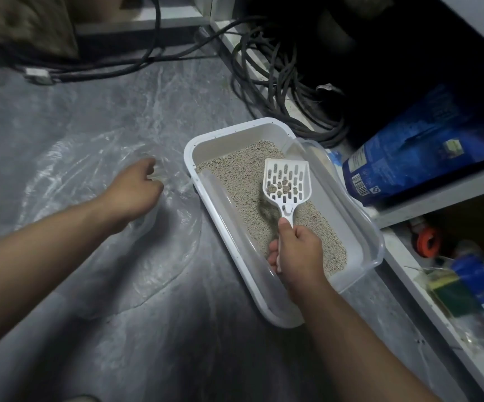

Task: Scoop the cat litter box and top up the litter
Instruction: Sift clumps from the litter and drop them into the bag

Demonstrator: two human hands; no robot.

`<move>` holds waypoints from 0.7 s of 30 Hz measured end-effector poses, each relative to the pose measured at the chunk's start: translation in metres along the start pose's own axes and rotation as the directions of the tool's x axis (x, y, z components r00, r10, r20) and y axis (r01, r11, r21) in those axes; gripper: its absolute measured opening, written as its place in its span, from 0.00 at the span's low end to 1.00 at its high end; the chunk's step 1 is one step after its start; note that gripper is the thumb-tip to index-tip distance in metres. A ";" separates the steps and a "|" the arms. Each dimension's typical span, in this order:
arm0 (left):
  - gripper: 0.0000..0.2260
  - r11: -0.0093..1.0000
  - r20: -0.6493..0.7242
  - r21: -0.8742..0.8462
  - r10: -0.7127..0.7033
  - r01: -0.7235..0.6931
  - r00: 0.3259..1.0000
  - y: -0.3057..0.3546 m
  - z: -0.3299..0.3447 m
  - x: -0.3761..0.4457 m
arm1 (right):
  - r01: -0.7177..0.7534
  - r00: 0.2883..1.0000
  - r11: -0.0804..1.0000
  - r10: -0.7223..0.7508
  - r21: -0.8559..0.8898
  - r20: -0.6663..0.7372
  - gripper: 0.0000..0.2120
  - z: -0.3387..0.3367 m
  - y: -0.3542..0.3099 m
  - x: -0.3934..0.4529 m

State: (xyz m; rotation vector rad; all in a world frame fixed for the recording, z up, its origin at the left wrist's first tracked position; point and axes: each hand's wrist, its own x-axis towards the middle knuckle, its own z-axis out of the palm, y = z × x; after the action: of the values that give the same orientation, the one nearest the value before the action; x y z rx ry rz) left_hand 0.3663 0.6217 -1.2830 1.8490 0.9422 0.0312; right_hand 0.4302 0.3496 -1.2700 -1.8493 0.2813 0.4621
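- Holding a white slotted scoop (287, 181) above the litter, the right hand (295, 250) has its fingers curled round the handle with the thumb laid along the handle's top; several small clumps (281, 189) sit on the scoop's blade.
- Litter box (206, 140): white, rectangular, rounded corners, standing on the floor with its long axis running from near right to far left; a clear inner rim lines its long sides.
- Litter (243, 175): pale beige granules covering the box bottom, with a darker hollow just under the scoop's neck.
- Left hand (135, 188): reaching out to the left of the box, fingers curled and pinching the clear plastic bag (95, 233) near the box's far-left corner.
- Plastic bag: transparent, crumpled, spread flat over the grey floor (119, 358) beside the box's left long side.
- Blue bag (417, 152): lying tilted on a low white shelf (443, 195) just beyond the box's right long side, barcode facing the box.
- Black cables (287, 91): coiled near the box's far end, with more running along the far edge of the floor.
- Lower shelf, right: an orange round item (426, 240) and assorted packets (472, 285), contents not legible.
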 end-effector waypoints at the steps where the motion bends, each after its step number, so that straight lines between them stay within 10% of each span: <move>1: 0.25 1.000 0.012 0.006 -0.001 0.001 1.000 -0.003 -0.001 0.000 | -0.008 1.000 1.000 0.008 0.016 0.009 0.14 0.000 -0.001 0.000; 13: 0.21 0.770 0.144 0.554 0.286 -0.317 0.947 -0.040 -0.031 -0.014 | 0.080 0.983 0.987 -0.101 0.136 0.151 0.13 0.000 -0.056 -0.041; 21: 0.24 0.719 0.112 0.629 0.290 -0.294 0.950 -0.051 -0.051 -0.023 | 0.070 0.906 0.997 -0.075 0.028 0.416 0.11 0.057 -0.039 -0.096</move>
State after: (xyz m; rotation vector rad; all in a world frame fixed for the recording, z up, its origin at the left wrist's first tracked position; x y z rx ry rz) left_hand 0.2991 0.6563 -1.2902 2.6305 0.6804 -0.1197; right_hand 0.3509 0.4126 -1.2093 -1.6920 -0.0760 0.7866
